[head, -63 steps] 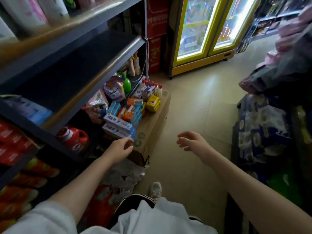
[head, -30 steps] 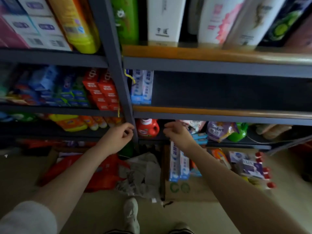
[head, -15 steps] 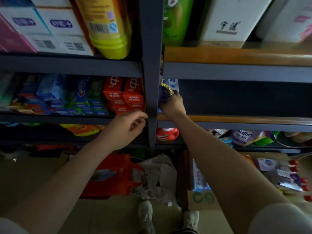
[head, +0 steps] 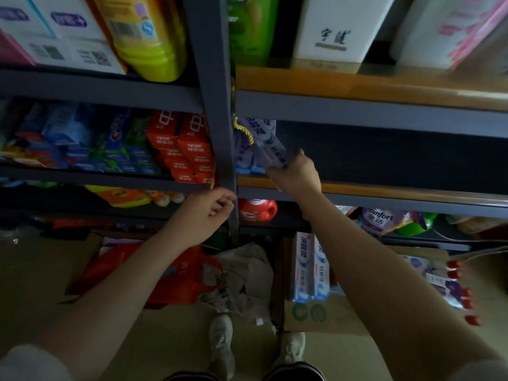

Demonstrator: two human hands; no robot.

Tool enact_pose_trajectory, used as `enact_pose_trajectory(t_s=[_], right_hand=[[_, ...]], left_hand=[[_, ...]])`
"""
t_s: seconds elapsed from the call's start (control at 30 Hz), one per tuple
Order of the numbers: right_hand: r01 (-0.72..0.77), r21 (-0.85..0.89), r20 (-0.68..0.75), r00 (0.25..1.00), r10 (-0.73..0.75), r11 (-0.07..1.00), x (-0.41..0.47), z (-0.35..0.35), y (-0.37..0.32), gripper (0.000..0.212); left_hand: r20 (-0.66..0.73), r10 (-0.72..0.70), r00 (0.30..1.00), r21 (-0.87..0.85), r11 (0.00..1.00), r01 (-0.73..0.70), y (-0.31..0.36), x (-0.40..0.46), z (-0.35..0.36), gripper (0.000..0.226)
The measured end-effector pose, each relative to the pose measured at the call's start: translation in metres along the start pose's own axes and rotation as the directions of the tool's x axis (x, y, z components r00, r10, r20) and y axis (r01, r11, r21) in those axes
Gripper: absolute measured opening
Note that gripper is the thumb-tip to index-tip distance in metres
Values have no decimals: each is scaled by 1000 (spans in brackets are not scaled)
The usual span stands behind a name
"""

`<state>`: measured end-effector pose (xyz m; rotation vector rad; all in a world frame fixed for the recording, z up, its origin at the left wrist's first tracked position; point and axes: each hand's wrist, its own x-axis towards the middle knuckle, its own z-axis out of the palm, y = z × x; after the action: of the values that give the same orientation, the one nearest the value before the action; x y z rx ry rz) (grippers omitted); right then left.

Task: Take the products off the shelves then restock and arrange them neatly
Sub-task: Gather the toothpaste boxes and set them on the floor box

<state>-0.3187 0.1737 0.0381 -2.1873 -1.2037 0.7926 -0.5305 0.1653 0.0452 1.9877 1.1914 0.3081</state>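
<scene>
My right hand (head: 295,174) is up at the middle shelf (head: 384,192), gripping the lower end of a white-and-blue toothpaste box (head: 270,145) that leans tilted against other boxes (head: 244,158) standing at the shelf's left end. The rest of that shelf is dark and bare. My left hand (head: 204,213) hovers below, beside the grey upright post (head: 217,105), fingers loosely curled and holding nothing. On the floor a cardboard box (head: 324,314) holds two more white-and-blue toothpaste boxes (head: 310,266) and several other products.
Left bay holds red boxes (head: 187,144) and blue-green toothpaste boxes (head: 121,149). A yellow bottle (head: 148,37) and white cartons stand on the top shelf. A red detergent jug (head: 257,211), purple Comfort pouch (head: 384,220), red bag (head: 176,276) and crumpled paper (head: 242,279) lie low.
My right hand rose from the floor carton to the middle shelf with a toothpaste box and now sets it tilted beside the standing ones. My left hand stayed by the post.
</scene>
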Motion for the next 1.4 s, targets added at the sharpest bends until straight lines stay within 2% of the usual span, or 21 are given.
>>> enact_pose_trajectory(t_s=[0.1, 0.2, 0.33, 0.43, 0.5, 0.63, 0.73, 0.83, 0.93, 1.0, 1.1, 1.17, 1.27, 1.4], right_hand=[[78, 132, -4, 997, -79, 988, -42, -22, 21, 51], [92, 211, 72, 991, -110, 973, -80, -39, 49, 44], [25, 346, 256, 959, -120, 938, -112, -53, 75, 62], [-56, 442, 373, 919, -126, 895, -128, -64, 91, 64], [-69, 452, 438, 886, -154, 889, -134, -73, 98, 58], [-123, 553, 473, 860, -190, 824, -139, -87, 98, 40], [-58, 525, 446, 869, -216, 849, -140, -96, 97, 51], [29, 455, 344, 916, -205, 890, -145, -104, 97, 48], [102, 375, 295, 929, -223, 921, -147, -108, 102, 38], [48, 424, 361, 907, -218, 905, -146, -109, 110, 38], [-247, 622, 540, 822, -179, 743, -144, -107, 120, 23], [-417, 622, 655, 741, -147, 663, -143, -101, 123, 23], [-517, 556, 756, 640, -139, 651, -143, -85, 119, 32], [-557, 479, 799, 596, -75, 678, -147, -52, 99, 32]], left_hand=[[-29, -65, 997, -183, 981, 58, 15, 4, 21, 18], [-67, -181, 981, -493, 861, 125, 44, 8, 42, 10], [-37, -268, 963, -738, 657, 154, 74, 6, 60, 42], [13, -275, 961, -814, 556, 170, 83, -1, 73, 21], [48, -219, 975, -823, 544, 162, 89, -7, 79, 23], [122, 30, 992, -872, 480, 93, 96, -21, 85, 52], [208, 123, 970, -895, 425, 138, 98, -25, 90, 74], [215, 141, 966, -914, 378, 148, 100, -28, 95, 65], [179, 62, 982, -894, 428, 136, 110, -33, 104, 35], [127, -22, 992, -848, 517, 120, 120, -35, 109, 18], [-2, -126, 992, -768, 636, 79, 135, -42, 115, 12], [-109, -151, 982, -681, 732, 37, 141, -49, 117, 8], [-157, -152, 976, -458, 887, 64, 139, -64, 110, 8], [-155, -233, 960, -230, 954, 194, 104, -93, 88, 18]])
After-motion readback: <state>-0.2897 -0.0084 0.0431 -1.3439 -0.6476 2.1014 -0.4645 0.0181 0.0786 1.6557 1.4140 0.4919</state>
